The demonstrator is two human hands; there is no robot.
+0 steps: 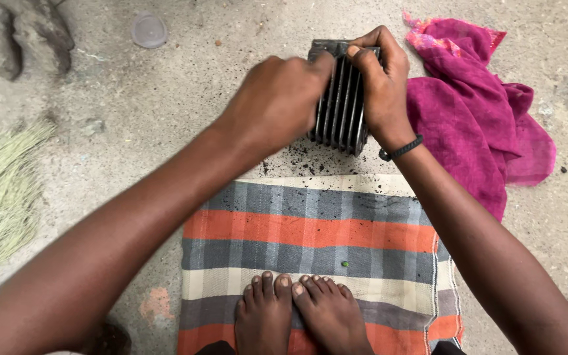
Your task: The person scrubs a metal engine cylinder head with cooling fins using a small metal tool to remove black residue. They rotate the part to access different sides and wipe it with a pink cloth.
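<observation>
Black finned metal identifies the work item: a ribbed metal block (341,98) resting on the concrete floor (185,85), just beyond the far edge of a striped cloth (310,230). Dark grit (304,161) lies scattered on the floor beside the block and onto the cloth edge.

Step in hand, as judged: the block is being steadied with one hand while the other works along its fins, apparently loosening dirt from the grooves. The view does not show whether a tool is pinched in the working hand.

Left hand (277,98): arm extended diagonally across the view, wrist straight, knuckles up. Its fingers are curled closed, tips pressed against the upper left edge of the block. Whether they grip anything small cannot be told.

Right hand (379,82): arm extended forward along the right side, wrist bent inward, a black wrist band (401,148) on it. Its fingers are wrapped over the top and right face of the block, holding it firmly.

Next move, as judged: it calls for a constant hold by the right hand, so the block does not slide on the floor, and short controlled strokes along the fins.

Surroundings: a magenta cloth (481,118) lies crumpled just right of the block; a grass broom (1,190) lies at far left; bare feet (300,312) rest on the striped cloth.
</observation>
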